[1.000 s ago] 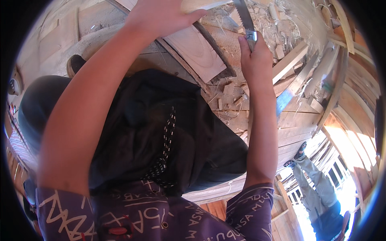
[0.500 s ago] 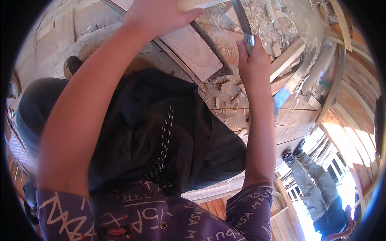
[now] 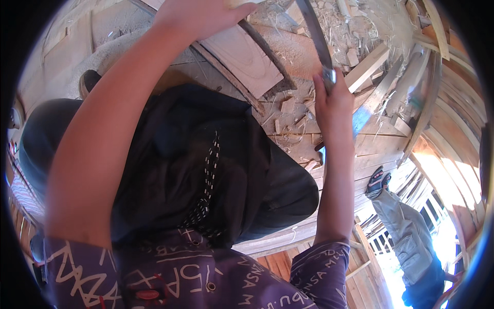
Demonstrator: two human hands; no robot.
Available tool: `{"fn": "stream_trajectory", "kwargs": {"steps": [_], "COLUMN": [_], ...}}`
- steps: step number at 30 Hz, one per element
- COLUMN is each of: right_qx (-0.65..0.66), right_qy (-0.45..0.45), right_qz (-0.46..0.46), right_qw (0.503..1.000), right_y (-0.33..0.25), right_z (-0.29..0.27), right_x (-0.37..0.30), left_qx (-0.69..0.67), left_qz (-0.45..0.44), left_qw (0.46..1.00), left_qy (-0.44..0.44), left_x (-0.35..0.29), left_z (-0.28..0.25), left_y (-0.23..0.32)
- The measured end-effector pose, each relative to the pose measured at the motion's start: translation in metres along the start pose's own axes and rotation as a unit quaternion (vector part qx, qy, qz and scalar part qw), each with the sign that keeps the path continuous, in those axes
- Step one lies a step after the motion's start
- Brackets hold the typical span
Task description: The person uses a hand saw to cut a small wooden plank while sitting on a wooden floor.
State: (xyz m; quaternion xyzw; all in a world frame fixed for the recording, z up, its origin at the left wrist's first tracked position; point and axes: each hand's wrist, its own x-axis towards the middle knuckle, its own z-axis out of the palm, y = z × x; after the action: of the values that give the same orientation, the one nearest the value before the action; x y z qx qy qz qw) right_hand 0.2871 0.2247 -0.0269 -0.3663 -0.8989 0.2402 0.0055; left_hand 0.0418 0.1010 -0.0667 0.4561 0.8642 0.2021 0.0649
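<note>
My right hand (image 3: 332, 100) is closed around the handle of a long dark blade (image 3: 315, 36) that runs up toward the top edge. My left hand (image 3: 198, 15) presses on a curved pale wooden board (image 3: 247, 54) at the top of the view, its fingers wrapped over the board's upper end. The blade stands to the right of the board, over a heap of wood chips and shavings (image 3: 350, 31). A black cloth (image 3: 206, 165) drapes over my lap between both forearms.
Plank flooring (image 3: 381, 144) lies under the chips, with loose offcuts and sticks (image 3: 368, 67) at the right. Another person's legs in grey trousers and sandals (image 3: 401, 226) stand at the lower right. Curved wooden slats (image 3: 453, 103) line the right rim.
My right hand with the blade has lifted slightly and shifted a little left; the left hand stays on the board.
</note>
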Motion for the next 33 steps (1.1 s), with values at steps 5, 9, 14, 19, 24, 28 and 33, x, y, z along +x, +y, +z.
{"fn": "stream_trajectory", "kwargs": {"steps": [5, 9, 14, 19, 24, 28, 33], "right_qx": [-0.008, 0.002, 0.011, -0.008, -0.018, 0.004, 0.022], "right_qy": [0.042, -0.005, -0.008, 0.035, 0.038, -0.006, -0.004], "right_qz": [-0.071, -0.017, 0.041, -0.030, -0.064, 0.012, 0.031], "right_qw": [0.997, 1.000, 0.999, 0.999, 0.997, 1.000, 0.999], "right_y": [-0.016, -0.006, 0.008, -0.006, -0.019, -0.008, -0.003], "right_z": [0.021, 0.008, -0.008, 0.011, 0.018, 0.003, -0.001], "right_x": [0.056, 0.019, -0.028, 0.029, 0.050, -0.006, -0.006], "left_qx": [-0.013, -0.002, 0.000, -0.020, -0.016, 0.008, 0.001], "left_qz": [0.008, -0.002, -0.001, 0.009, -0.003, -0.001, -0.002], "left_qw": [0.999, 1.000, 1.000, 1.000, 1.000, 1.000, 1.000], "left_qy": [-0.031, -0.010, -0.009, -0.009, -0.023, -0.011, -0.012], "left_x": [0.007, 0.004, 0.002, 0.007, 0.008, 0.002, 0.005], "left_z": [-0.007, -0.002, -0.003, -0.002, -0.008, -0.005, -0.001], "left_y": [0.005, -0.002, -0.001, 0.006, 0.005, -0.007, 0.000]}}
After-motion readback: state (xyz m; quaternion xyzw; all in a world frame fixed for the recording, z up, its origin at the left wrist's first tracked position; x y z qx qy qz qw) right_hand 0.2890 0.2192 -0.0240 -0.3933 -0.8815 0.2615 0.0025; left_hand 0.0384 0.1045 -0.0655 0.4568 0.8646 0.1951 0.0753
